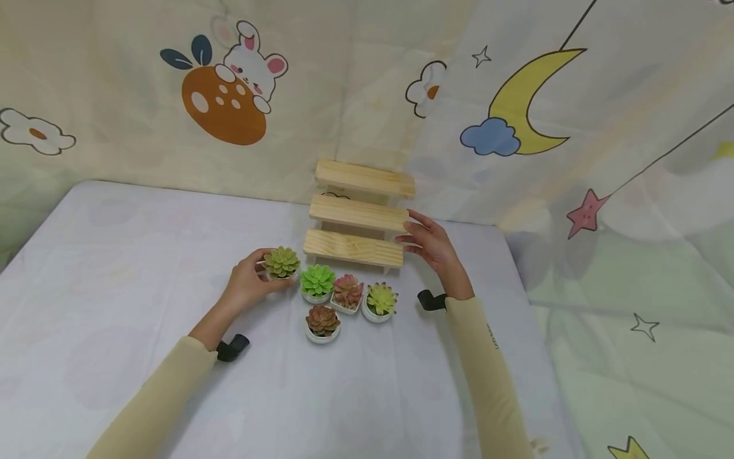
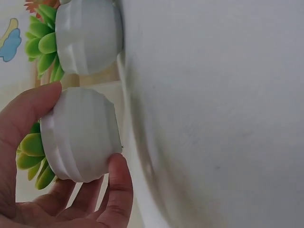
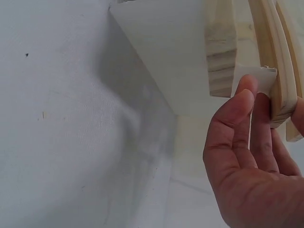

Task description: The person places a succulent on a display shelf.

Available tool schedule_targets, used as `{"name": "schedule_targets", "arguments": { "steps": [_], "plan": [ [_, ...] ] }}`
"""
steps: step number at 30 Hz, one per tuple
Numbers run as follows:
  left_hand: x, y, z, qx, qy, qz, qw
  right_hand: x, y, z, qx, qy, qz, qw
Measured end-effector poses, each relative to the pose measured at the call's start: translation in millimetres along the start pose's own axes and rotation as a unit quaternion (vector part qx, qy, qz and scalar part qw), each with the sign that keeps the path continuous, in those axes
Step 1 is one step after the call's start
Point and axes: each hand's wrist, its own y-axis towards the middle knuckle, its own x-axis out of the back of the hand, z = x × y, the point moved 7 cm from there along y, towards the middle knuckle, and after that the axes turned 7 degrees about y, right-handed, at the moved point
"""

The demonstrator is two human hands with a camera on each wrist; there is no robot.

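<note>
My left hand (image 1: 249,280) holds a white-potted succulent (image 1: 281,262) with green, yellow-tipped leaves. In the left wrist view the thumb and fingers grip its ridged white pot (image 2: 80,135) at rim and base. A bright green succulent (image 1: 318,281) stands right beside it. A three-tier wooden stand (image 1: 358,213) is at the back of the table. My right hand (image 1: 432,245) holds the right end of its middle board (image 3: 273,61), fingers curled at the underside and thumb on the other face, partly cut off in the right wrist view.
In front of the stand are a pinkish succulent (image 1: 347,292) in a square pot, a yellow-green succulent (image 1: 380,300) and a brown-red succulent (image 1: 322,322). A white cloth covers the table (image 1: 143,268). A printed curtain (image 1: 355,76) hangs right behind the stand.
</note>
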Motion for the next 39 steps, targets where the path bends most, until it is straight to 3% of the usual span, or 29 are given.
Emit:
{"name": "schedule_targets", "arguments": {
  "steps": [6,12,17,24,30,39],
  "plan": [
    [13.4,7.5,-16.6,-0.011,-0.019,-0.022,0.9995,5.1,-2.2,0.6,0.004,-0.006,-0.015,1.0],
    [26.9,20.1,-43.4,-0.042,-0.041,-0.05,0.997,6.2,-0.4,-3.1,0.003,0.001,-0.022,1.0],
    [27.2,29.2,-68.5,-0.072,-0.05,-0.049,0.995,6.2,1.4,-5.3,0.004,0.005,-0.026,1.0],
    [11.5,38.9,-92.8,-0.102,-0.05,-0.021,0.9933,4.0,0.4,-4.4,0.007,0.013,-0.024,1.0],
    [-9.8,46.2,-104.8,-0.107,-0.038,0.014,0.9935,4.2,-0.1,-2.8,0.008,0.012,-0.025,1.0],
    [-40.0,53.9,-115.1,-0.142,-0.002,0.048,0.9886,3.6,2.9,-6.3,0.007,0.032,-0.036,0.999]
  ]
}}
